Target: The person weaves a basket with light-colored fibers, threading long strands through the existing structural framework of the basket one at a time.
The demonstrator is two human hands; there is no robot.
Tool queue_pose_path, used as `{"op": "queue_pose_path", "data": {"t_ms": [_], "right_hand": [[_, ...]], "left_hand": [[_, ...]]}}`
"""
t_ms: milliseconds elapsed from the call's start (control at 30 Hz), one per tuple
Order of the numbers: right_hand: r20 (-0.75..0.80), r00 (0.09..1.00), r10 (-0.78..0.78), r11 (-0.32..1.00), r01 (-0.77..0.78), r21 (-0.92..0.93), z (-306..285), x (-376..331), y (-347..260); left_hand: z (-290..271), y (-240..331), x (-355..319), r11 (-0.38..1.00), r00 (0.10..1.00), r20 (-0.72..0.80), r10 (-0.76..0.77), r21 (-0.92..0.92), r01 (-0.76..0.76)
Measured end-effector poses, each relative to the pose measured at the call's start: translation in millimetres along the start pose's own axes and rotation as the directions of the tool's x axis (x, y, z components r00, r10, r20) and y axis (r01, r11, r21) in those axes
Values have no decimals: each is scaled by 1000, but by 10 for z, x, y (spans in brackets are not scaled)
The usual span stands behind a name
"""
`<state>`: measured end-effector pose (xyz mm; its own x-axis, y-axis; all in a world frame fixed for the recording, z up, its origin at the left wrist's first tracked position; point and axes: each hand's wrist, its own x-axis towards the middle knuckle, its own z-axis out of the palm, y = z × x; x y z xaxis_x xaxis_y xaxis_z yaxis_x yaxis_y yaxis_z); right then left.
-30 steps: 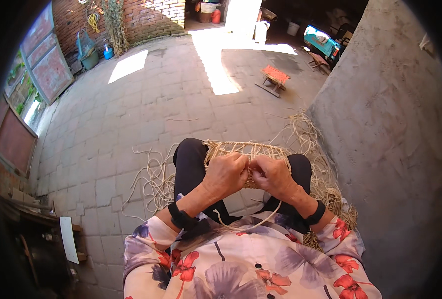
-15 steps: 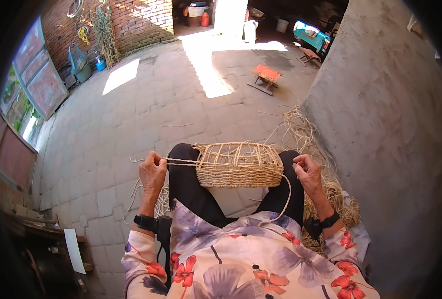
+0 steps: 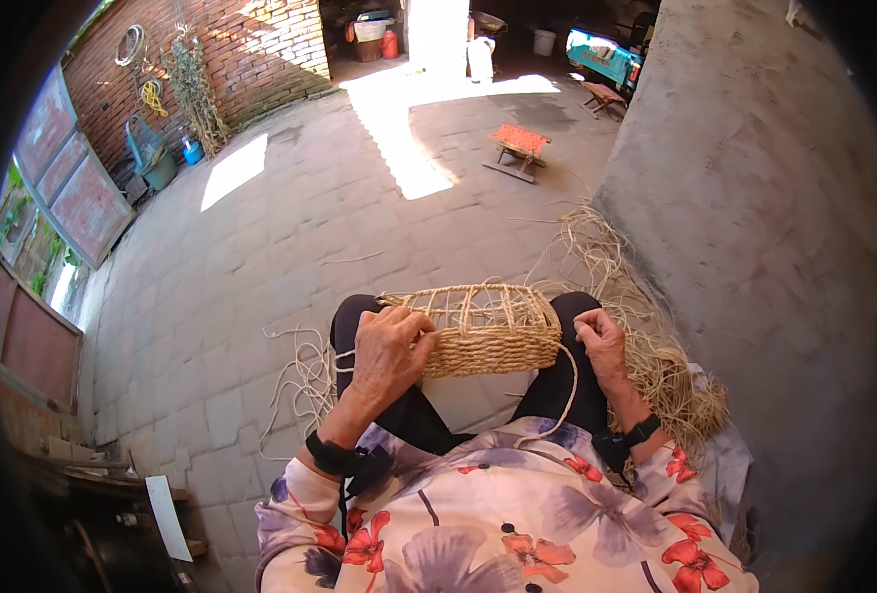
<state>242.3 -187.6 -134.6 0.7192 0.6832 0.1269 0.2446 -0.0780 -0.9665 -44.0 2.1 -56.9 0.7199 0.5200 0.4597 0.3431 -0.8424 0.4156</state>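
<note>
Seated, looking down at a half-woven rectangular basket of pale straw rope (image 3: 488,331), resting across the lap on black-trousered knees. Lower band of the basket tightly woven; upper part an open lattice of upright stakes and a rim.

Left hand (image 3: 391,351) pressed against the basket's left end, fingers curled and closed on the weave there, with a thin straw strand running out leftward from under the palm. Right hand (image 3: 601,339) just off the basket's right end, fingers closed around a pale straw cord (image 3: 569,390) that loops down from the basket's right corner toward the flowered blouse. Black bands on both wrists.

To the right of the basket, touching the right knee, a loose heap of dry straw fibre (image 3: 656,376), spreading up along the foot of a grey plastered wall (image 3: 754,217). To the left of the basket, a scatter of loose straw strands (image 3: 305,376) on the grey paved floor (image 3: 241,267).

Well beyond the basket, in a patch of sunlight, a small wooden stool with a red woven seat (image 3: 519,143). Farther off, up and left of the basket, a red brick wall (image 3: 250,49) with a blue watering can (image 3: 147,148) at its base.
</note>
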Motion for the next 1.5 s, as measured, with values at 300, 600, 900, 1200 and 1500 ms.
{"op": "queue_pose_path", "data": {"t_ms": [300, 600, 900, 1200, 1500], "right_hand": [[-62, 990, -123, 985, 115, -127, 21, -16, 67], [-80, 985, -156, 969, 137, -205, 41, -29, 49], [-89, 987, -136, 980, 121, -155, -11, -68, 5], [148, 895, -422, 867, 446, -223, 266, -231, -618], [275, 769, -577, 679, 639, -363, 461, -188, -697]], "left_hand": [[-41, 72, 128, 959, 952, 244, -185, -168, 230], [-82, -100, 93, 898, 953, 242, -181, -355, 261], [-459, -2348, -1030, 676, 764, -295, -574, 356, 645], [-262, -2210, -1494, 573, 718, -242, -652, 463, 676], [144, 271, 176, 952, 951, -102, 291, -71, -299]]}}
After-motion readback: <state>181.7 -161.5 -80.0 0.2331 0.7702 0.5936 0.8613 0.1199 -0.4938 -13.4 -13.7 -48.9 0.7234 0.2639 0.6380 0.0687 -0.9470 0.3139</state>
